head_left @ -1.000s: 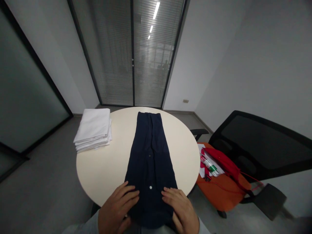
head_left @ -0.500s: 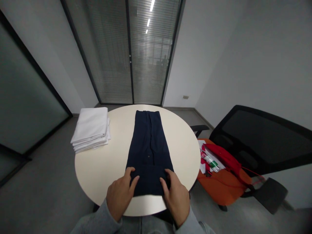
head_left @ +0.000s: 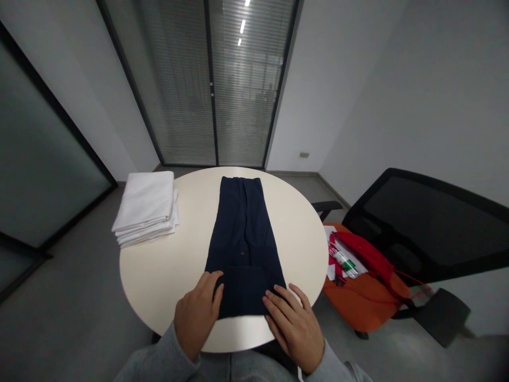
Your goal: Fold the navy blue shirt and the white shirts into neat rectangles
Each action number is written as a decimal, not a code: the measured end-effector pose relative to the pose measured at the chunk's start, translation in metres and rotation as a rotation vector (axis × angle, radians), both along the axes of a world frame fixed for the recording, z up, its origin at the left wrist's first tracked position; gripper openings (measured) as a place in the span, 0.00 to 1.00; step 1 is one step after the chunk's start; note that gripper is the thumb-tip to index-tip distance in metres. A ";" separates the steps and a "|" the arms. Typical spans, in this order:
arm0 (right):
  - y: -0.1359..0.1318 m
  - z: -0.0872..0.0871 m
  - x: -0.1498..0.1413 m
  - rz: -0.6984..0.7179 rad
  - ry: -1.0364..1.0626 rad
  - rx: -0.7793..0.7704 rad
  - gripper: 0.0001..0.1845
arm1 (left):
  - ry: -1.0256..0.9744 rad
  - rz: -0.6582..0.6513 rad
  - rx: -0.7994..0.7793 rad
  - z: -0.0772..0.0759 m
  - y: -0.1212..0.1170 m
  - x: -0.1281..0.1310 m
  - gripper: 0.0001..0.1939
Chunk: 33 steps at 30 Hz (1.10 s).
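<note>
A navy-blue garment (head_left: 243, 233) lies folded in a long strip on the round table, with a front opening and a small button along its middle. Its near end is turned over into a band. At the band's left edge, my left hand (head_left: 196, 313) holds the cloth between thumb and fingers; the fingers are partly hidden. My right hand (head_left: 296, 326) rests palm down on the near right corner, its fingers stretched and spread over the cloth.
A stack of folded white cloths (head_left: 145, 204) sits at the left of the pale round table (head_left: 302, 233). To the right is an orange chair (head_left: 350, 310) with a black mesh back, carrying a red item (head_left: 360, 249) and a plastic bottle (head_left: 345, 263).
My right hand has let go of the band's right edge and now lies flat with fingers spread. The left hand keeps nearly the same place. The camera view has shifted slightly.
</note>
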State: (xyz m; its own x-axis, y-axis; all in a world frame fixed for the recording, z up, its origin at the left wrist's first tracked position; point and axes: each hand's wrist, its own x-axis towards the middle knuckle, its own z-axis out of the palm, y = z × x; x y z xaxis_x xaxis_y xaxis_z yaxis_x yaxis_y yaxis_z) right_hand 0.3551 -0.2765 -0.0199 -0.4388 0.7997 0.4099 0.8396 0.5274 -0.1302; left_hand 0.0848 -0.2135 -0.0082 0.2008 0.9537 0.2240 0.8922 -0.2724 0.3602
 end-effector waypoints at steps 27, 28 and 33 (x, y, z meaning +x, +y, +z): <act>0.011 0.003 0.016 -0.084 0.318 -0.276 0.25 | -0.368 -0.340 -0.073 -0.015 -0.003 -0.055 0.42; 0.013 0.004 0.018 -0.066 0.298 -0.284 0.24 | -0.377 -0.344 -0.083 -0.015 -0.003 -0.055 0.42; 0.016 -0.004 0.017 -0.084 0.365 -0.247 0.22 | -0.397 -0.302 -0.108 -0.017 -0.002 -0.056 0.40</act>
State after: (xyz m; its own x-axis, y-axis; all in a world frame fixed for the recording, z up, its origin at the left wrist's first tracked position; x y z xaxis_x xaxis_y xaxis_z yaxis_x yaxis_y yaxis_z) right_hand 0.3724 -0.2602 -0.0234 -0.2302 0.9197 0.3181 0.7539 0.3752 -0.5393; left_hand 0.0293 -0.2158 -0.0257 0.3906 0.8881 0.2423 0.5681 -0.4396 0.6957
